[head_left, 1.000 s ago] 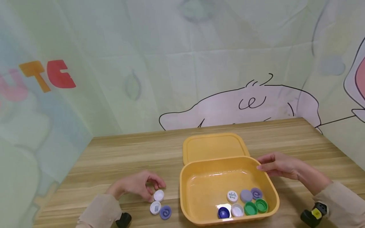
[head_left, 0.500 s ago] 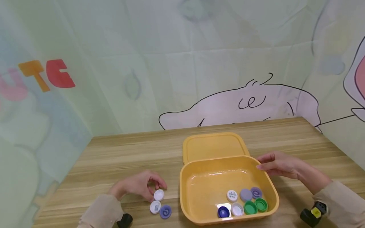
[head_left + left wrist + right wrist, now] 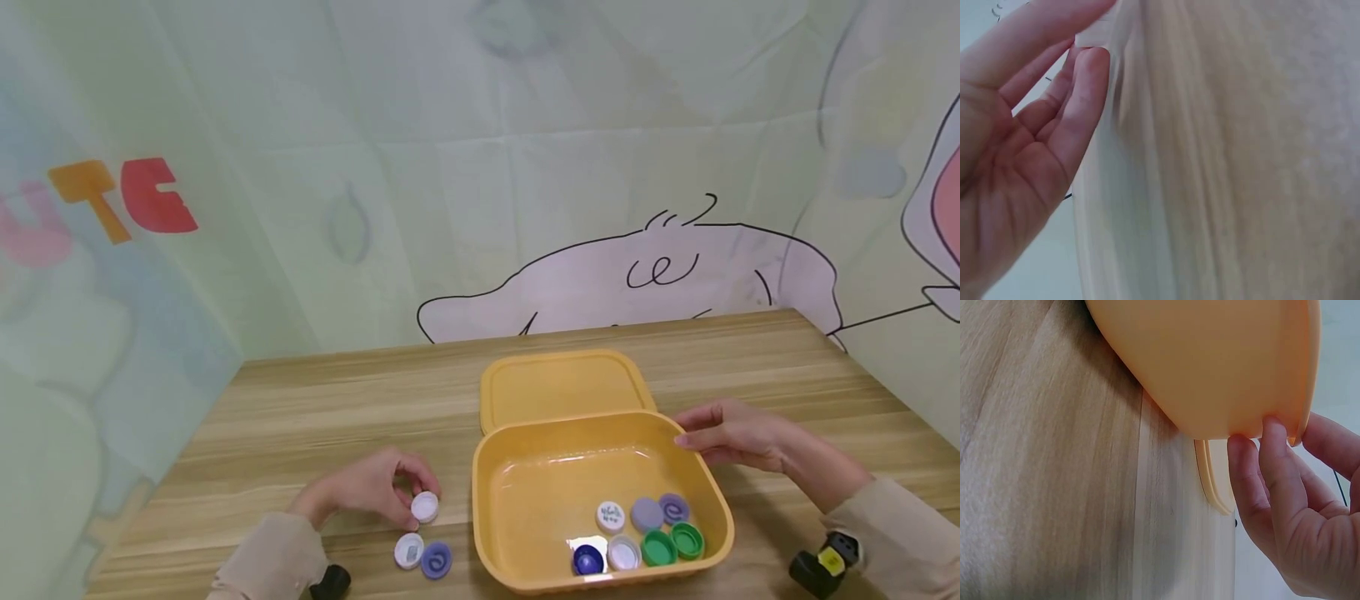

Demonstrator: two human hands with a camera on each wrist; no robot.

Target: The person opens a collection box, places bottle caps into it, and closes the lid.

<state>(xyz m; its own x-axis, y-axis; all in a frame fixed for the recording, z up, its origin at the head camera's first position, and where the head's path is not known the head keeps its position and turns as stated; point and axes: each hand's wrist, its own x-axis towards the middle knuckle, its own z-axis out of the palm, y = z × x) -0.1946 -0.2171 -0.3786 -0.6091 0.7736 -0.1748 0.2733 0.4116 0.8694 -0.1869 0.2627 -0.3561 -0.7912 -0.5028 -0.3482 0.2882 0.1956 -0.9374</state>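
Note:
Thumb and fingers of my left hand pinch a white bottle cap, partly visible in the left wrist view between the fingertips. Just in front of that hand another white bottle cap and a purple bottle cap lie side by side on the table. At its far right corner, a yellow plastic box is held by my right hand. The right wrist view has the thumb over the rim and the fingers against the outer wall. Inside the box are several caps, including a green cap and a dark blue cap.
A yellow lid lies flat behind the box, its near edge hidden by the box. The wooden table ends at a printed cloth backdrop.
The pinched white cap has moved slightly to the right, apart from the other white cap it was touching. My right hand and the box have stayed in place.

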